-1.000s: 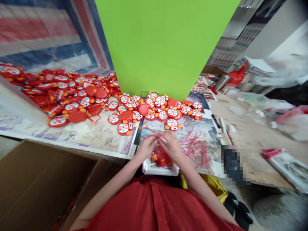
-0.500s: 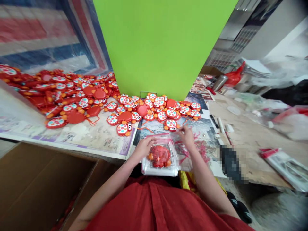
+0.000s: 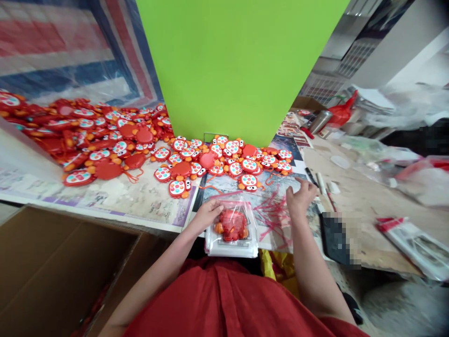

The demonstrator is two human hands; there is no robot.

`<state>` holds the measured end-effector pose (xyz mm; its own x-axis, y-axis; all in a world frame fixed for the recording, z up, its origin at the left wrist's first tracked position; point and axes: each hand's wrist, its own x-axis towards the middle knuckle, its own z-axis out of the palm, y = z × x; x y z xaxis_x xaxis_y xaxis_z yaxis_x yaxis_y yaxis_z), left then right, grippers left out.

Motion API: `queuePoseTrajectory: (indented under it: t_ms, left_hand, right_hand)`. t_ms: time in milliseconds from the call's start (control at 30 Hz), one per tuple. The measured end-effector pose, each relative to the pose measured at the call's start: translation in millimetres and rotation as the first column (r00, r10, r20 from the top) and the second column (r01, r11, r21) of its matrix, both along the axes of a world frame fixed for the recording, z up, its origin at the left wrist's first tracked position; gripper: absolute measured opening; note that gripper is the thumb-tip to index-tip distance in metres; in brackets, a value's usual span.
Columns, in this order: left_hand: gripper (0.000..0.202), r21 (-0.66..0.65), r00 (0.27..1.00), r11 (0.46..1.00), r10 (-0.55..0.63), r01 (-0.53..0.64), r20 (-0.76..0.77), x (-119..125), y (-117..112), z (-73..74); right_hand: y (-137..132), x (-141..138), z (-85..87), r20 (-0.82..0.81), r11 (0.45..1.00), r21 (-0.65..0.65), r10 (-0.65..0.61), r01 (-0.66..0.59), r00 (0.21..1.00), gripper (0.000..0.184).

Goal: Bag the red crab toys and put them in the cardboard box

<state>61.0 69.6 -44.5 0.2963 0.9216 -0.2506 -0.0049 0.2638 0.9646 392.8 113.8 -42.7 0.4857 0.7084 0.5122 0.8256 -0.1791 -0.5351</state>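
My left hand [image 3: 209,214] pinches the upper left edge of a clear plastic bag [image 3: 250,213]. Inside the bag lies a red crab-shaped toy [image 3: 234,224] with orange claws, its plain red side up. The bag rests on a stack of similar flat bags [image 3: 231,252] at the table's front edge. Apart from the bag, to the right, my right hand [image 3: 301,195] hovers with thumb and index finger spread and nothing visible between them. Thin pink strips [image 3: 271,216] lie scattered between the bag and that hand. Beyond the bag spreads a group of crab toys [image 3: 249,164] with spotted white faces.
A large heap of the same toys [image 3: 105,135] covers the table's left side. A tall green panel [image 3: 238,70] stands behind. An open cardboard box [image 3: 66,267] sits low at the left. Further right are a dark flat object [image 3: 335,238], a marker [image 3: 321,183] and a packaged item [image 3: 414,243].
My right hand has left the bag's upper right edge and moved right, its fingers spreading. My left hand stays at the bag's left edge.
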Motion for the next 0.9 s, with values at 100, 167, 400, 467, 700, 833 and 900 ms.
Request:
queuePoseTrajectory:
  t_ms: [100,167,400,467,700,833,900]
  left_hand:
    - [0.041,-0.058,0.995,0.998,-0.001,0.007,0.096,1,-2,9.5]
    - [0.044,-0.064,0.995,0.998,-0.003,0.009,0.100,2,-2,15.4]
    - [0.047,-0.076,0.995,0.997,0.012,-0.004,0.097,-6,1,25.7]
    - [0.049,-0.082,0.987,0.997,0.018,-0.005,0.160,-11,2,27.4]
    - [0.027,-0.080,0.928,0.981,0.194,-0.178,0.317,-38,15,36.1]
    - [0.052,0.029,0.939,0.980,0.179,-0.196,0.295,-37,23,27.7]
    - [0.075,0.041,0.965,0.994,0.087,-0.100,0.249,-26,24,19.5]
  right_hand:
    - [-13,-27,13.0,-0.345,0.926,-0.073,0.325,-0.370,0.881,0.035]
    - [-24,-50,16.5,-0.585,0.735,-0.082,0.512,-0.674,0.629,0.037]
    - [-38,-96,13.3,-0.801,0.636,0.131,0.519,-0.760,0.297,0.027]
    - [-36,-93,11.6,-0.802,0.669,0.169,0.520,-0.724,0.294,0.023]
    - [-34,-58,1.4,-0.791,0.766,0.226,0.505,-0.602,0.346,0.008]
    - [-34,-53,2.5,-0.756,0.760,0.213,0.526,-0.614,0.390,0.007]
    - [-34,-59,5.9,-0.725,0.753,0.216,0.551,-0.622,0.414,0.008]
